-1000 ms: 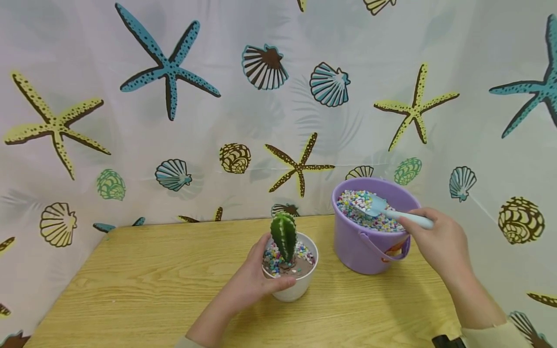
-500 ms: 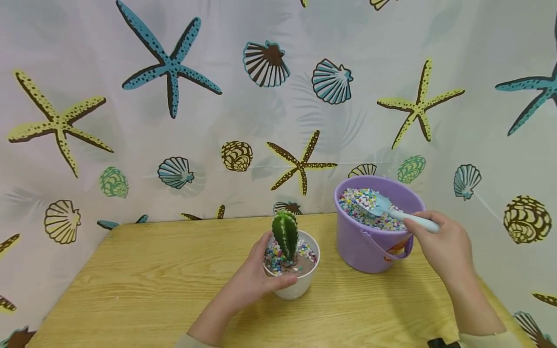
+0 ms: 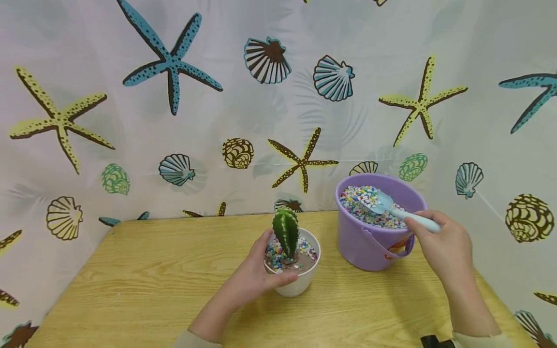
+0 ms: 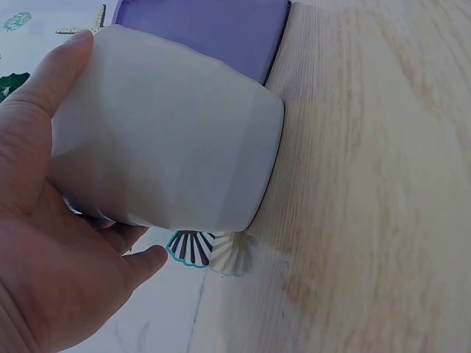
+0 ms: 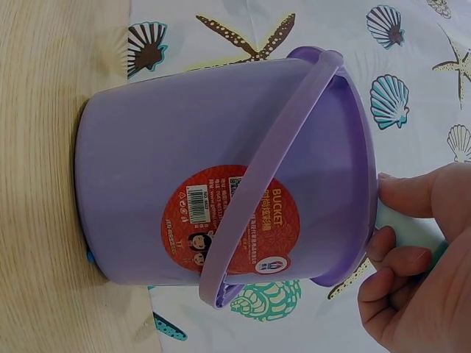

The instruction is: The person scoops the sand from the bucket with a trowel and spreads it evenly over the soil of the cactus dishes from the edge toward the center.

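Observation:
My left hand [image 3: 250,278] grips a white pot [image 3: 296,286] from its left side, thumb across the front. Out of the pot rises a green cactus [image 3: 285,233], set in brown soil with colored pebbles [image 3: 274,253] over part of it. My right hand [image 3: 446,246] pinches the handle of a light blue shovel [image 3: 383,203] at the right rim of a purple bucket [image 3: 361,246]. Pastel pebbles [image 3: 383,220] fill much of the bucket, and the shovel's blade carries some of them. In the right wrist view the fingers curl round the handle, partly behind the rim.
A wooden table [image 3: 165,275] bears the pot and the bucket. Behind it hangs a white curtain [image 3: 209,106] printed with starfish and shells. The bucket's handle [image 5: 272,162] hangs down over a red label [image 5: 243,235]. A black object [image 3: 435,342] shows near my right sleeve.
The whole head view has shifted slightly. The shovel stays over the pebbles with its load, moving little. My left hand keeps its hold on the pot.

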{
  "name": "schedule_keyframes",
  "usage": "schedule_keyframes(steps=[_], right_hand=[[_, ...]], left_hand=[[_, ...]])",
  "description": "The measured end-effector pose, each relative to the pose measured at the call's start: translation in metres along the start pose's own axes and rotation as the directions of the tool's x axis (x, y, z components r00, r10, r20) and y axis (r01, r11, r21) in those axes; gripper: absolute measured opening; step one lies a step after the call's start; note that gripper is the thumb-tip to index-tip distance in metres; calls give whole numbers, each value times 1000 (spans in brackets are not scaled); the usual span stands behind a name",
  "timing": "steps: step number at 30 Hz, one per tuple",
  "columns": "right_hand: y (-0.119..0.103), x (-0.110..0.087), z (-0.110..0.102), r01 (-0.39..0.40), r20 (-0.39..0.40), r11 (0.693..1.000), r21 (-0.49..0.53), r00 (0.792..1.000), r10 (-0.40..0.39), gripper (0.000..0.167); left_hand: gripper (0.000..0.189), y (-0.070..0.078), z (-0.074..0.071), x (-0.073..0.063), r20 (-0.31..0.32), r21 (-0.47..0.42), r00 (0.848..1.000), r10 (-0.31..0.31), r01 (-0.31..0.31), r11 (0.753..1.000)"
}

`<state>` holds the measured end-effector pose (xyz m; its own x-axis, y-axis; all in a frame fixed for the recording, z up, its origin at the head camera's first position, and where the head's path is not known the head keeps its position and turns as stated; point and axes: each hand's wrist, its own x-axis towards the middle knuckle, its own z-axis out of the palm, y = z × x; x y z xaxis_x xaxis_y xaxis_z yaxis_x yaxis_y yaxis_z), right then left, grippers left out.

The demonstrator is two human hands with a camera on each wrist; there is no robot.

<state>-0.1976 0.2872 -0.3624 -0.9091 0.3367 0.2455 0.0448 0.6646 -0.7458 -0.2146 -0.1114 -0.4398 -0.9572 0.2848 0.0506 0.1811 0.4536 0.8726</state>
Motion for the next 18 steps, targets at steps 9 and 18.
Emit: schedule_keyframes(steps=[9,18], right_hand=[[-2,0,-1,2,0,1000,-6,1000,-2,57],[-8,-3,-7,15,-9,1000,11,1000,-15,56]], left_hand=[[133,-1,0,1,12,-6,1000,8,-8,1000],[135,-2,-1,0,9,-5,1000,5,-5,1000]])
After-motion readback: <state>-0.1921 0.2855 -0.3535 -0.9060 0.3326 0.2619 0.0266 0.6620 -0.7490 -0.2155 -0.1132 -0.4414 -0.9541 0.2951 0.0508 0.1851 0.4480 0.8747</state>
